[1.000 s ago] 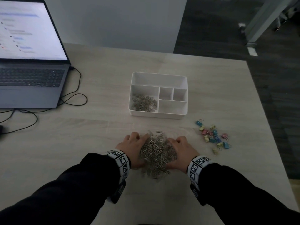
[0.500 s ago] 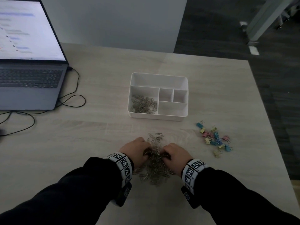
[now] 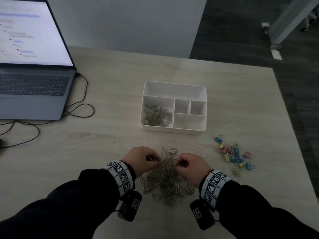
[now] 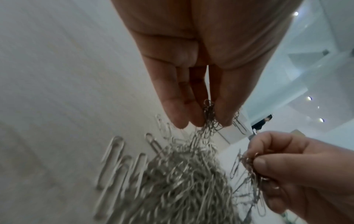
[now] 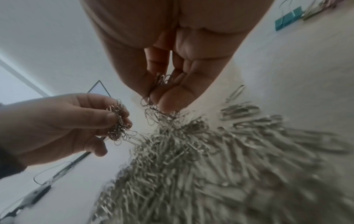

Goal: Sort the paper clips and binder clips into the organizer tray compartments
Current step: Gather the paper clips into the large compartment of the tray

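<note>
Both hands are working at the far edge of the paper clip pile (image 3: pixel 166 181) on the table (image 3: pixel 107 145). Left hand (image 3: pixel 140 159) is pinching a tangled bunch of clips between thumb and fingertips; right hand (image 3: pixel 191 165) is doing the same with its own bunch (strands trailing into the pile). Organizer tray (image 3: pixel 174 131) is sitting beyond the pile, some clips lying in its near-left compartment. Binder clips (image 3: pixel 233 155) are lying scattered to the right, apart from the pile.

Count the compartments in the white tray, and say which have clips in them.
5 in the organizer tray: one long across the back, a large front-left one holding paper clips, two small squares mid-right, one wide front-right. All but the front-left look empty.
</note>
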`<action>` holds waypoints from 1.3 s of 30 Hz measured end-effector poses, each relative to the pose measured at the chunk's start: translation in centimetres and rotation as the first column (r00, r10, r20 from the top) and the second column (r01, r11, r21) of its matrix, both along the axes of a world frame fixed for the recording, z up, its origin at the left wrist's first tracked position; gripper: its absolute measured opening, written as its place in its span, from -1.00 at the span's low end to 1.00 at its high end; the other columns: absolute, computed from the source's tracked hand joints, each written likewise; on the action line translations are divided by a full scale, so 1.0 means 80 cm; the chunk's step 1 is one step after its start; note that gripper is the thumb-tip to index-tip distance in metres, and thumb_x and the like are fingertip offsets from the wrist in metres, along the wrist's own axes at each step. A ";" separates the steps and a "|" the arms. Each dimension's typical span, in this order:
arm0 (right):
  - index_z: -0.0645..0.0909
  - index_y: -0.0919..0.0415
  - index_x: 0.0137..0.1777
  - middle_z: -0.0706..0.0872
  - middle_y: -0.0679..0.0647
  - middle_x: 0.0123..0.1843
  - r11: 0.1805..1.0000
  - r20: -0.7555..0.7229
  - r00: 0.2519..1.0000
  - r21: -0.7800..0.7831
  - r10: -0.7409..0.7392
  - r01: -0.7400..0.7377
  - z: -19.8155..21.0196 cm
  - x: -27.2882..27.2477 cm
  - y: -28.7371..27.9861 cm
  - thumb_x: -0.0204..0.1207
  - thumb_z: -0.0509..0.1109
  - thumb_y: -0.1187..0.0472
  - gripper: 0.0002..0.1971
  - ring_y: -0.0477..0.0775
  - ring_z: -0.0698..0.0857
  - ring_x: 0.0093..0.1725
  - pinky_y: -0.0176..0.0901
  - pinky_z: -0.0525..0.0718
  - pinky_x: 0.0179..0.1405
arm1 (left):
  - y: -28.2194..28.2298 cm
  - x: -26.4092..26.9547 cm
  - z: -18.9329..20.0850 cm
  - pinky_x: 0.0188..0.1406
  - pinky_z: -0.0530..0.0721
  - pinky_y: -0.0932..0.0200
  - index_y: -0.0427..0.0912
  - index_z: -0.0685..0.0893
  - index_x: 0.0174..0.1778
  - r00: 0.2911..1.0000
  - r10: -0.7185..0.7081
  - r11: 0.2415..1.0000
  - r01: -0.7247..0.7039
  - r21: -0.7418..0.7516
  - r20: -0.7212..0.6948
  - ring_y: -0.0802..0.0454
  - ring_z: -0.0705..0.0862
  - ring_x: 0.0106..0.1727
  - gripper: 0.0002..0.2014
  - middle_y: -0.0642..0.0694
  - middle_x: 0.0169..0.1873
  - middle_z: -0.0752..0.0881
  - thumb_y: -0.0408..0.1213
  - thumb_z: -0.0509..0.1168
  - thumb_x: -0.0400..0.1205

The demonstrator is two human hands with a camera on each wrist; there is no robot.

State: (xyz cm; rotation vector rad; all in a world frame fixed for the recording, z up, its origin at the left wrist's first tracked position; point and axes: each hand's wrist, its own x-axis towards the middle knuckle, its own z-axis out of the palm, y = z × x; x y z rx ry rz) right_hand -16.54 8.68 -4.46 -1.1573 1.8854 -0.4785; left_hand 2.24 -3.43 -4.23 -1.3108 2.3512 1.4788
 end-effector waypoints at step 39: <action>0.74 0.00 0.03 0.79 -0.11 -0.11 0.980 -0.083 0.989 -0.167 -0.123 0.108 0.049 -0.030 -0.191 0.50 0.40 0.16 -0.85 -0.07 0.75 -0.20 0.00 0.77 0.02 | -0.157 -0.076 0.050 0.16 0.66 0.13 0.06 0.78 0.12 0.996 0.057 0.937 -0.029 -0.348 0.071 -0.01 0.75 0.07 -0.76 0.02 0.05 0.82 -0.09 0.35 0.56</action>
